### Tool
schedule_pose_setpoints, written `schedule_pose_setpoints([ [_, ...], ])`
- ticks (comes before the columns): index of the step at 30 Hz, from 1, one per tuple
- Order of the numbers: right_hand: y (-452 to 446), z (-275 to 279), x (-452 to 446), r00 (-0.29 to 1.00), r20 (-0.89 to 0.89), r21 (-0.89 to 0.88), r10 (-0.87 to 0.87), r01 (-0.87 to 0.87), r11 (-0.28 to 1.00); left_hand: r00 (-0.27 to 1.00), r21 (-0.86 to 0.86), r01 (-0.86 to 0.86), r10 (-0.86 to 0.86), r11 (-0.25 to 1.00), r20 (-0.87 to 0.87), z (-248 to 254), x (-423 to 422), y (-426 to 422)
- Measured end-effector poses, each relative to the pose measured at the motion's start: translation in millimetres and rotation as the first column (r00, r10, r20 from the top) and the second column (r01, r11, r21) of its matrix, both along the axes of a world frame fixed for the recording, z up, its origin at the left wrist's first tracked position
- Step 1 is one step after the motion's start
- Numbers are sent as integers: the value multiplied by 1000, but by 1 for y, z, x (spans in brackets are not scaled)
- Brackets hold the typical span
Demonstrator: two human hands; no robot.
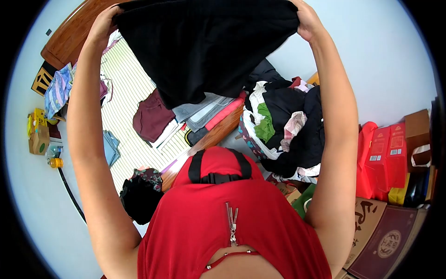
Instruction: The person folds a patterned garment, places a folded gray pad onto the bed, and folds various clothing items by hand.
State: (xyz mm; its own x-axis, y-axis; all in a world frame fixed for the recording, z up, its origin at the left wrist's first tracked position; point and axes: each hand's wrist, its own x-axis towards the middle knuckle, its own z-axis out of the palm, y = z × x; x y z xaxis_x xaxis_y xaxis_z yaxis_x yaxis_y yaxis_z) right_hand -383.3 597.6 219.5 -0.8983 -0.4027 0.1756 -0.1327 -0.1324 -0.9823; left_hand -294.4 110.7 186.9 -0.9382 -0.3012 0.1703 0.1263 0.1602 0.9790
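Observation:
A black garment (195, 51) is stretched out wide between my raised hands, and its lower part hangs down over the bed. My left hand (104, 25) grips one upper corner with fingers closed. On the other side, my right hand (307, 21) pinches the opposite corner. The garment's top edge runs out of view, so its exact kind does not show. Below it on the striped bed mat (125, 79) lie a folded maroon garment (151, 116) and a stack of folded grey clothes (200, 111).
A heap of mixed clothes (288, 121) fills a container right of the bed. Blue folded clothing (110, 148) and a dark bundle (141, 197) lie on the bed's left side. Red boxes (383, 158) and cartons (383, 239) stand at the right. The wooden headboard (74, 35) is far left.

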Motion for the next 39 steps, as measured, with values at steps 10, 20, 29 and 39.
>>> schedule_pose_setpoints([
  [10, 2, 1, 43, 740, -612, 422, 279, 7, 907, 994, 65, -100, 96, 993, 59, 2, 18, 12],
  [20, 25, -4, 25, 954, -299, 514, 33, 132, 848, 942, -547, 281, -335, 788, 2, 22, 64, 52],
  [29, 13, -28, 17, 998, 64, 137, -22, 13, 990, 990, -539, 116, -51, 834, 134, 16, 66, 66],
  [39, -86, -22, 68, 881, 409, -426, 236, -44, 904, 996, 168, -75, 64, 983, 66, 10, 73, 140],
])
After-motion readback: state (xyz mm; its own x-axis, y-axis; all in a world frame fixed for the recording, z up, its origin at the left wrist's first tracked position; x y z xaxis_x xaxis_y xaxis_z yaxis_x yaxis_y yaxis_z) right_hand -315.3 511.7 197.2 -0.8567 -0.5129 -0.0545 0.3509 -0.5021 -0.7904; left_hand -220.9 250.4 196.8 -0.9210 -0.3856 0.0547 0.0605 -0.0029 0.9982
